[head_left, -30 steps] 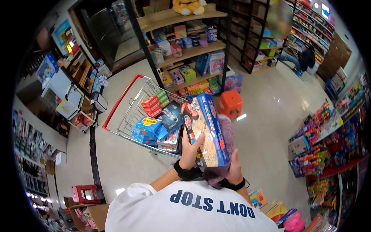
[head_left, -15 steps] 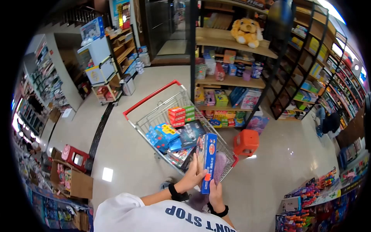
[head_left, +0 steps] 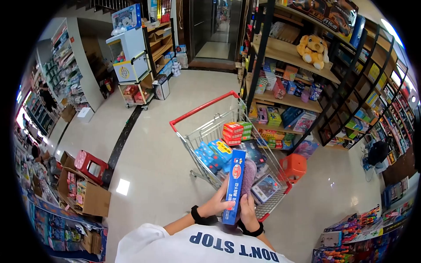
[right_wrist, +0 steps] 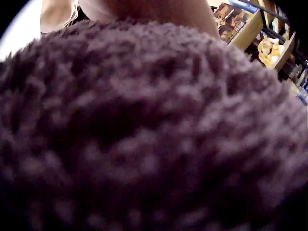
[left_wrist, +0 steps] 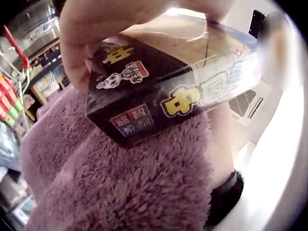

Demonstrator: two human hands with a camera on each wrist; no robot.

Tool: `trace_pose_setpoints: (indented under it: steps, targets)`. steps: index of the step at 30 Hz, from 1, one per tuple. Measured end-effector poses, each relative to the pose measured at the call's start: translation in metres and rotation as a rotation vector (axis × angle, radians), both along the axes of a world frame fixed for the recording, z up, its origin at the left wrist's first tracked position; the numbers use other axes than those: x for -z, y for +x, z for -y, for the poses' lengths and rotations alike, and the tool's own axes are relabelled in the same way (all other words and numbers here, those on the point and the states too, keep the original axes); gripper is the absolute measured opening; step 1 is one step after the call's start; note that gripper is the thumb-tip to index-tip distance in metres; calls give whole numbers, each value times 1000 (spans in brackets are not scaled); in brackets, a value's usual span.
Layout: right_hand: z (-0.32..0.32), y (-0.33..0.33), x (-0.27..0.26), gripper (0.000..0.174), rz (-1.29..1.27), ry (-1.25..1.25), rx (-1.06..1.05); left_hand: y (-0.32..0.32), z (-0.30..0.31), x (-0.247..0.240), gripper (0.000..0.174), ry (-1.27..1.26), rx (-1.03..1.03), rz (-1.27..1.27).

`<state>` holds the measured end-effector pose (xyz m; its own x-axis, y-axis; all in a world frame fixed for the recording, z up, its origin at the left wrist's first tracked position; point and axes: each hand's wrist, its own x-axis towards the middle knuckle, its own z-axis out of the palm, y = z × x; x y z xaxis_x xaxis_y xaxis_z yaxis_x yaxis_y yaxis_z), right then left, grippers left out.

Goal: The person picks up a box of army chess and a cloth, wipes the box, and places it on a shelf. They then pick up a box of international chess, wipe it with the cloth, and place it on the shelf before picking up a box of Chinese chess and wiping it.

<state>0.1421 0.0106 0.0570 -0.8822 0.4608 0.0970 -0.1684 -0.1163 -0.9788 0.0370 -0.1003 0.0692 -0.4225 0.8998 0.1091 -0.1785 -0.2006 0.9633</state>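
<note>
A boxed game stands on edge in front of the white shirt, its narrow blue side facing up. My left hand grips its left face; in the left wrist view its fingers curl over the dark box corner. A fuzzy purple cloth lies along the box's right face. My right hand holds this cloth against the box, thumb up, its other fingers hidden. Purple pile fills most of the right wrist view. Beyond the hands, the shopping cart holds several boxes, including red and green ones.
An orange stool stands right of the cart, near a shelf of boxed goods. A red stool and an open carton are on the left. Toy displays line the lower right.
The box has turned from showing its broad printed face to showing its narrow blue side. The head view has swung left, so the cart appears farther right. Both hands keep their hold.
</note>
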Motion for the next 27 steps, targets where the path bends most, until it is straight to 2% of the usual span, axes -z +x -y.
trace_pose_setpoints:
  steps: [5, 12, 17, 19, 22, 23, 27]
  targets:
    - [80, -77, -19, 49, 9, -104, -153, -50, 104, -19, 102, -21, -97, -29]
    - [185, -171, -31, 56, -8, 30, -493, -115, 217, 26, 92, -22, -430, -60]
    - [258, -222, -35, 60, -156, 118, -699, -151, 292, 8, 86, -4, -651, 87]
    - [275, -239, -50, 61, -314, 291, -756, -162, 314, 11, 85, -21, -726, 146]
    - [296, -266, -35, 59, -334, 230, -781, -172, 334, 17, 88, 5, -726, 213]
    - [300, -276, -30, 61, -294, 204, -775, -175, 340, 22, 91, -14, -680, 202]
    - [309, -333, -20, 63, -141, 48, -816, -185, 349, 17, 94, -78, -722, 165]
